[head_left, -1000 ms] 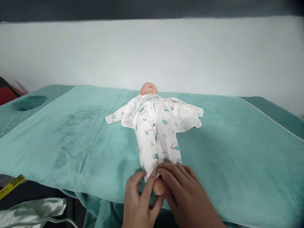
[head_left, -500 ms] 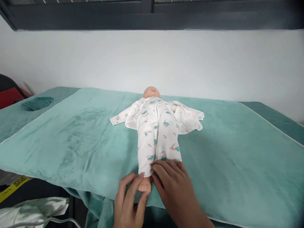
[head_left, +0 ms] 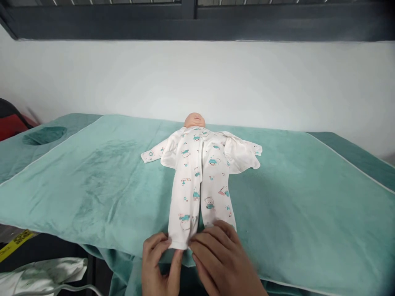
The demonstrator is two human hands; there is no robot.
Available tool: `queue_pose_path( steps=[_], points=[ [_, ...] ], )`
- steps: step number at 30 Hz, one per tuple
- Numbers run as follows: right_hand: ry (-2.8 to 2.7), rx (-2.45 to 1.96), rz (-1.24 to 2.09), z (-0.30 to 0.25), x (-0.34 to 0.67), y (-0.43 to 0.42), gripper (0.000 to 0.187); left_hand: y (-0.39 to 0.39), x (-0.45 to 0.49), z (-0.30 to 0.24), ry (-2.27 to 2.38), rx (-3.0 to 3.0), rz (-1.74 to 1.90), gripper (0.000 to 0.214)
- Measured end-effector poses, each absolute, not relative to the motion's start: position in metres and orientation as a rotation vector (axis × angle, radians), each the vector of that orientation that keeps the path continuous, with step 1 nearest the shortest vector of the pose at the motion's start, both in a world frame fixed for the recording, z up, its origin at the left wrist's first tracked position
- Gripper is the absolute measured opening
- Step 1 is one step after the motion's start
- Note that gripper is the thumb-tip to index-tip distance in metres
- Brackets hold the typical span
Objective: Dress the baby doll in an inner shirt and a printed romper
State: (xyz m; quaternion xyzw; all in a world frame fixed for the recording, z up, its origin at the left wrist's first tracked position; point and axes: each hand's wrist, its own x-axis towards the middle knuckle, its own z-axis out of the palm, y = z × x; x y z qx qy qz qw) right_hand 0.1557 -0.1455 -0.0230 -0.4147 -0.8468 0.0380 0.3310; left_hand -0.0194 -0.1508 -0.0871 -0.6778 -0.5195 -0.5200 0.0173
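A baby doll (head_left: 195, 119) lies on its back, head toward the wall, dressed in a white printed top (head_left: 241, 155) and white printed baby trousers (head_left: 185, 197). The top's sleeves are spread out to both sides. At the hem of the trouser leg on the left, my left hand (head_left: 159, 261) pinches the left edge of the cuff. My right hand (head_left: 220, 255) grips the same cuff from the right side, its fingers bent and its thumb underneath. The doll's foot is hidden inside that leg. The other leg's hem lies behind my right hand.
A teal plush cover (head_left: 293, 205) spreads over the bed, which has a face hole (head_left: 46, 135) at the far left. A white wall (head_left: 197, 78) stands behind. At lower left lie a crumpled patterned cloth (head_left: 46, 273), a grey cable (head_left: 74, 287) and a yellow strip (head_left: 15, 245).
Both hands have drawn the trouser cuff toward me and a little left, so the doll's bare foot is now covered. The trouser legs have straightened and parted.
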Motion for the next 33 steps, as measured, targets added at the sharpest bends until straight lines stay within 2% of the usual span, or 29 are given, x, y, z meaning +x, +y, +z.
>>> queue_pose_path(
  steps=[3,7,11,15,18,23,30,33],
  points=[
    [-2.126,-1.099,0.095,-0.025,0.182,-0.153,0.026,-0.154,-0.015,-0.092,-1.642,-2.104,-1.598,0.020],
    [-1.829,-1.399,0.138,-0.046,0.214,-0.164,0.033,-0.163,0.002,-0.090,-1.653,-2.153,-1.547,0.027],
    [-1.880,-1.500,0.122,-0.065,0.218,-0.162,0.030,-0.165,0.021,-0.077,-1.547,-2.160,-1.533,0.033],
    [-1.926,-1.465,0.142,-0.061,0.209,-0.150,0.019,-0.146,0.037,-0.056,-1.417,-2.425,-1.247,0.037],
    [-1.872,-1.410,0.275,-0.051,0.208,-0.147,0.013,-0.133,0.045,-0.042,-1.472,-2.526,-1.149,0.030],
    [-1.800,-1.310,0.507,-0.042,0.214,-0.163,0.012,-0.132,0.049,-0.035,-1.425,-2.618,-1.272,0.017],
    [-1.997,-1.133,0.489,-0.033,0.219,-0.164,0.018,-0.143,0.058,-0.046,-1.337,-2.508,-1.525,0.023],
    [-2.131,-1.056,0.650,-0.023,0.231,-0.156,0.014,-0.146,0.048,-0.047,-1.156,-2.468,-1.694,0.021]
  ],
)
